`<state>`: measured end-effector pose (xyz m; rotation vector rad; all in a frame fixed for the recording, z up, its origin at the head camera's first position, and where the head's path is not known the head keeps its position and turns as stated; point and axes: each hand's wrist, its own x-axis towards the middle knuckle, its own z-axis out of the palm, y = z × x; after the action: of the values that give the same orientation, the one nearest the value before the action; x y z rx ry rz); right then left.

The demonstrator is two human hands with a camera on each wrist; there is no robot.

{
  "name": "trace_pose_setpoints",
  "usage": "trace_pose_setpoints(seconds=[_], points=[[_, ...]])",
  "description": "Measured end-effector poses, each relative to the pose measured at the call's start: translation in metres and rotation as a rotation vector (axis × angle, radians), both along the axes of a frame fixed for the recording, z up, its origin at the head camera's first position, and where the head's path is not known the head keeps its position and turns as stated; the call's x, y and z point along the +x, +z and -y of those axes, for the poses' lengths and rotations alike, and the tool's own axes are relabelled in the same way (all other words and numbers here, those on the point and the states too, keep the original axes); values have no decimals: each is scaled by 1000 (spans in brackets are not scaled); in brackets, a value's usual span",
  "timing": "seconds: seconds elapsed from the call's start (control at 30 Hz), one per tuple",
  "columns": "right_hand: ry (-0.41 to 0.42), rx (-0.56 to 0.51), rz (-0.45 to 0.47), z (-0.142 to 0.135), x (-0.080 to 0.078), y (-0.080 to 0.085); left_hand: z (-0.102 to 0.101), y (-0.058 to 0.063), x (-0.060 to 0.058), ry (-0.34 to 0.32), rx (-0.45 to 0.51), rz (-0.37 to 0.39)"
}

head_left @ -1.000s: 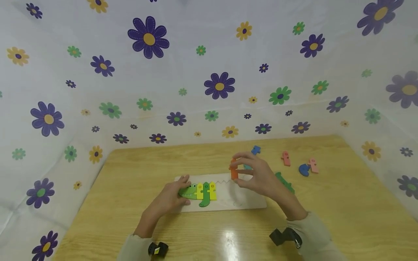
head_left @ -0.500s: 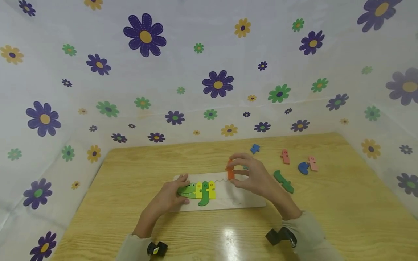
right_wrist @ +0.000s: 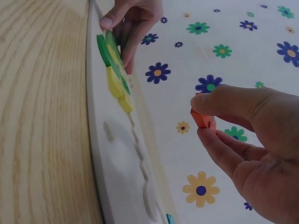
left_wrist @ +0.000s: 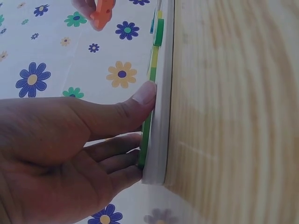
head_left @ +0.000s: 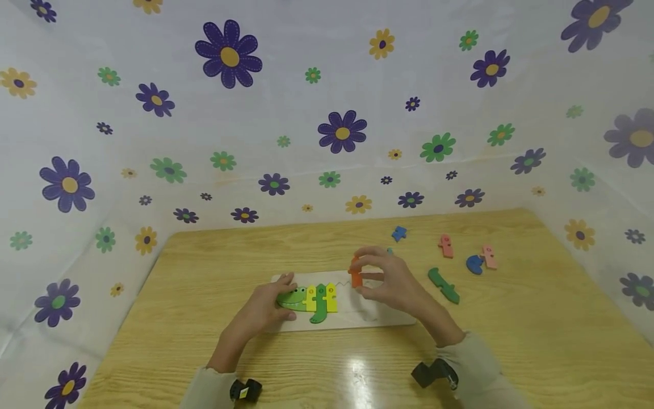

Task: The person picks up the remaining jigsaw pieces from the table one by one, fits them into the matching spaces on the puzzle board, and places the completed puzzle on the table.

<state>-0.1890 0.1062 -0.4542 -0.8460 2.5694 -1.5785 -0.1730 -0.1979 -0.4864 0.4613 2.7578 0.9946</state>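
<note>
A white puzzle board (head_left: 388, 319) lies on the table with a green crocodile head (head_left: 293, 301) at its left end. A yellow piece (head_left: 311, 299), a green legged piece (head_left: 320, 307) and another yellow piece (head_left: 332, 299) adjoin the head. My left hand (head_left: 261, 304) rests over the board's left end; in the left wrist view its thumb (left_wrist: 145, 95) touches the head's side. Above the board, right of the last yellow piece, my right hand (head_left: 395, 281) pinches an orange puzzle piece (head_left: 356, 277) upright between thumb and fingers, apart from the board in the right wrist view.
Behind my right hand a teal piece (head_left: 390, 250) shows partly. Farther right on the wooden table (head_left: 204, 267) lie a blue piece (head_left: 399, 233), a red piece (head_left: 447, 246), a pink piece (head_left: 489, 257), a rounded blue piece (head_left: 474, 264) and a green piece (head_left: 443, 286). Flowered sheets surround the table.
My right hand has moved left with the orange piece, nearer the last yellow piece, and slightly lower. My left hand has kept its place on the board.
</note>
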Motion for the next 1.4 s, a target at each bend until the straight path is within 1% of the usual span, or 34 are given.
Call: trace_pose_setpoints(seconds=[0.17,0.57,0.83,1.0,1.13,1.3,1.4], points=[[14,0,22,3,0,-6,-2,1,0,7,-6,0],[35,32,25,10,0,-18,-1,0,2,45,19,23],[42,35,8,10,0,-22,-2,1,2,85,-5,24],[49,40,5,12,-1,-24,-2,1,0,97,-20,22],[55,42,-1,12,-2,-24,-1,1,-1,97,-30,22],[63,43,14,12,-1,-24,-1,2,-1,93,-55,28],[68,40,9,12,0,-27,-1,1,-1,96,-66,31]])
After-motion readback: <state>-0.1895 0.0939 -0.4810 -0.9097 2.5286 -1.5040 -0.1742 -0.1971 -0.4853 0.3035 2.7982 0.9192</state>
